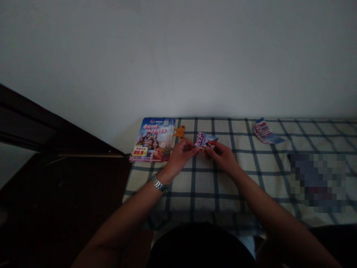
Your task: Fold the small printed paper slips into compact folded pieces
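Both of my hands meet over the checked cloth and pinch a small folded flyer [205, 140], printed in blue, red and white. My left hand [180, 153], with a metal watch on its wrist, grips the flyer's left side. My right hand [223, 155] grips its right side. The paper is partly folded and lifted slightly off the cloth. A flat stack of the same flyers [154, 139], showing a yellow "89.9" price tag, lies to the left of my left hand.
A small orange object [180, 131] lies beside the flat stack. A pile of folded flyers [264, 132] sits at the far right by the white wall. The checked cloth [251, 175] covers the surface; dark wooden furniture [55, 149] stands at left. A pixelated patch lies at right.
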A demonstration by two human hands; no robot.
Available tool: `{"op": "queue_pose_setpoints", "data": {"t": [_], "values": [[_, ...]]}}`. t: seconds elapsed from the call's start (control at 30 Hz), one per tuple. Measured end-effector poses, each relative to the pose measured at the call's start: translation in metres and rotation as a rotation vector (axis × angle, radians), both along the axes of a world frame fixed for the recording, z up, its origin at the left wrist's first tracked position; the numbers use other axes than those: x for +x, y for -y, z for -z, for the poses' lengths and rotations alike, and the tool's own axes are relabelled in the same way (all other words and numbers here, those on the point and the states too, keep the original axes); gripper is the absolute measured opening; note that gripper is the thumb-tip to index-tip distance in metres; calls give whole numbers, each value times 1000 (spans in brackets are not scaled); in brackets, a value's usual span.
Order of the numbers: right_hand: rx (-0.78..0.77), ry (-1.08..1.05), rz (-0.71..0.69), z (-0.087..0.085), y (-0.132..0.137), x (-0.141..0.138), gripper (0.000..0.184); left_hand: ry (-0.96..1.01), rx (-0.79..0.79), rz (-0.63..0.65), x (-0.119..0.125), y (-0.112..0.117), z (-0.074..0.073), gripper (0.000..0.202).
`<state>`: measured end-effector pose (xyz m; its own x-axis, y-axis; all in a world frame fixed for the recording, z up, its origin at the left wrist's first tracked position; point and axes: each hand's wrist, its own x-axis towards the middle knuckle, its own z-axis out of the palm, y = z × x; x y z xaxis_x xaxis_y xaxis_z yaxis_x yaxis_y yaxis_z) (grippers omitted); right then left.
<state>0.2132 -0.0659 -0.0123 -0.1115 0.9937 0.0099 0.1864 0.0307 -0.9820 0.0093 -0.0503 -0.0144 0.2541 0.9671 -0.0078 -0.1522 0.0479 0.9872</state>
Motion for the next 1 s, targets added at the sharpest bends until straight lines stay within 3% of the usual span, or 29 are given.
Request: {"op": "queue_pose_setpoints", "data": {"t": [0.33,0.5,0.77,1.0], "values": [[67,183,-41,-6,2,6,33,-111,168,103,-1,-1,-2,34],[109,288,-79,-8,3,7,33,-241,151,110,-3,-2,-3,32],[10,115,-141,-7,4,8,33,-150,127,0,-2,-2,-1,32],[46,208,-113,-13,2,14,33,-184,142,-28,-5,-1,-10,33]]}}
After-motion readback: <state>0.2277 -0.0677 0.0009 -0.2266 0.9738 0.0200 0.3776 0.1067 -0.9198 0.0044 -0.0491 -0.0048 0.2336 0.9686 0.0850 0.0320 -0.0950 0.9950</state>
